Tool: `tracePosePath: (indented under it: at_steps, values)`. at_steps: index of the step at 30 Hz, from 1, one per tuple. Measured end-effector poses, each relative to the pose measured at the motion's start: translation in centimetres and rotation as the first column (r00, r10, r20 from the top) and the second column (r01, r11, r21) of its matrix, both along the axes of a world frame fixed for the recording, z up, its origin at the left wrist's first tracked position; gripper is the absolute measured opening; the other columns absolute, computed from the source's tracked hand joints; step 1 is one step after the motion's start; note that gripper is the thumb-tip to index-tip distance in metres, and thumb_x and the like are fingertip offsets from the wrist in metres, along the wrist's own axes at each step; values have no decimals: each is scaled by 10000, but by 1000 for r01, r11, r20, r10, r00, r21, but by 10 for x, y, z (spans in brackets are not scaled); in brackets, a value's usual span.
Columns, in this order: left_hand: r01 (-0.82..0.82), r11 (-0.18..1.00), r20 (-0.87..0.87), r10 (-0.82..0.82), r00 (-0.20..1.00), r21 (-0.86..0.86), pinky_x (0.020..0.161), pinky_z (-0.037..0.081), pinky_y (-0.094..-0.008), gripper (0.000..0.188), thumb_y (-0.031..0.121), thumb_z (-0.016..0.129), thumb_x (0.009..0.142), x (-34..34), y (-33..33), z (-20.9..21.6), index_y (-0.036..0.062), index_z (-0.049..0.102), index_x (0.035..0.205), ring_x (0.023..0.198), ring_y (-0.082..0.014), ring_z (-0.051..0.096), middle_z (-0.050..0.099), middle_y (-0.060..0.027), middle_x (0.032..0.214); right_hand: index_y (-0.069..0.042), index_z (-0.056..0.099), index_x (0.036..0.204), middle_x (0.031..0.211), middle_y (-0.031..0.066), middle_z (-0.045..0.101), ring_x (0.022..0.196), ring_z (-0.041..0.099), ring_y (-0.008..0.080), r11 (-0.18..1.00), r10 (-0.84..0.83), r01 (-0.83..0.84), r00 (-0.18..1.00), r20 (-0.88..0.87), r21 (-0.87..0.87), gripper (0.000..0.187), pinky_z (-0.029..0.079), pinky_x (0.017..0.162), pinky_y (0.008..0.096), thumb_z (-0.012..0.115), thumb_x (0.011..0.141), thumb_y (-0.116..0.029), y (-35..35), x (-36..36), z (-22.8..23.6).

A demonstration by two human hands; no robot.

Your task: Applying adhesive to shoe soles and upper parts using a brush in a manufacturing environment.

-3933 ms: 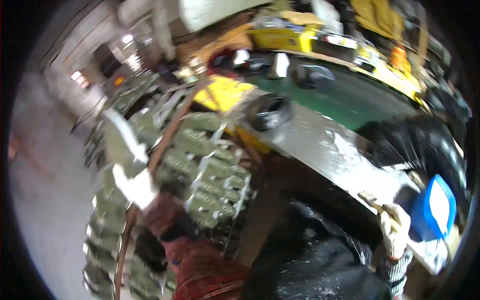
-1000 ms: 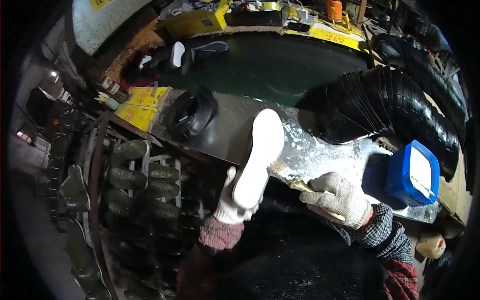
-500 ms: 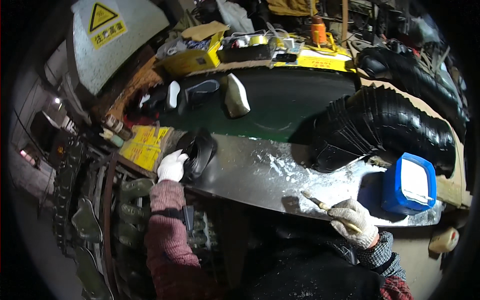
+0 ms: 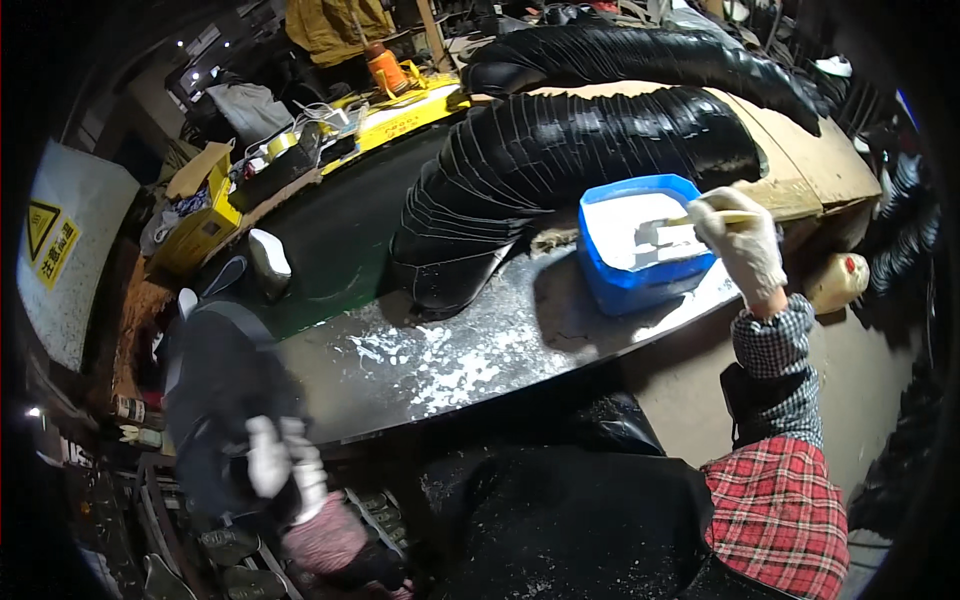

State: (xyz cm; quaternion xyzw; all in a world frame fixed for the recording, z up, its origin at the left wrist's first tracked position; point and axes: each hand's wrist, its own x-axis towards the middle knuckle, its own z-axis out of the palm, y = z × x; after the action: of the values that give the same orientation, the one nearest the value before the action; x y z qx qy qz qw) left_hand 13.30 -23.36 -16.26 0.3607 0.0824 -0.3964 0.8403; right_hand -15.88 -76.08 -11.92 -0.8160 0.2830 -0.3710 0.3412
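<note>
My left hand [image 4: 287, 468], in a white glove, is smeared by motion. Its fingers are closed on the edge of a dark, curved piece [image 4: 215, 385], blurred, that looks like a black boot upper, raised over the bench's left end. At the right, my gloved right hand [image 4: 742, 242] grips a brush [image 4: 680, 222] by its pale handle. The brush's bristle end is over or in the white liquid [image 4: 622, 218] that fills a blue plastic tub [image 4: 640, 293] on the metal bench. Whether the bristles are dipped I cannot tell.
A long row of nested black uppers [image 4: 570, 150] curves behind the tub, with another row [image 4: 640, 55] beyond. White smears mark the metal benchtop [image 4: 390, 395]. A pale shoe last [image 4: 269, 262] stands on the dark green surface. A cream jug [image 4: 838, 283] is at the right.
My left hand has lifted the black piece from the bench's left end. My right hand has carried the brush from the bench's front edge to the tub. The view has swung right.
</note>
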Motion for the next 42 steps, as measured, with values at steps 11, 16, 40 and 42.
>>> tracePosePath:
  at_steps: [11, 16, 40, 42]
  values:
    - [-315, 837, 590, -11, 808, 447, 518, 393, -263, 152, 153, 618, 953, -98, -75, -103, 20, 644, 1023, 570, -84, 508, 608, 40, 750, 7, 658, 823, 684, 70, 625, 556, 571, 149, 911, 85, -52, 994, 62, -409, 57, 460, 549, 275, 628, 870, 0, 83, -6, -10]
    - [-163, 952, 482, 19, 876, 259, 833, 483, -316, 318, 112, 529, 978, -113, -95, -74, -18, 539, 1268, 976, -182, 594, 620, -102, 1138, -5, 637, 1151, 667, 50, 617, 579, 610, 171, 408, 913, -875, 386, -132, 261, 300, 493, 582, 288, 635, 930, -208, 180, 126, 8]
    - [-960, 102, -125, -990, -71, -261, 523, 414, -301, 225, 219, 479, 989, -14, -104, -109, 84, 649, 1049, 552, -173, 513, 550, -4, 655, -41, 670, 1024, 752, 70, 628, 628, 641, 238, 107, 989, -957, 74, 130, -269, 229, 554, 577, 335, 677, 899, -233, 241, 139, -12]
    - [-777, 385, 727, -675, 131, 498, 445, 364, -287, 346, 282, 582, 955, -6, -89, -82, 129, 545, 647, 433, -130, 452, 504, 29, 513, 18, 644, 1069, 825, 108, 656, 677, 652, 199, 175, 965, -979, 191, 178, 101, 244, 557, 591, 280, 653, 917, -172, 196, 127, -32]
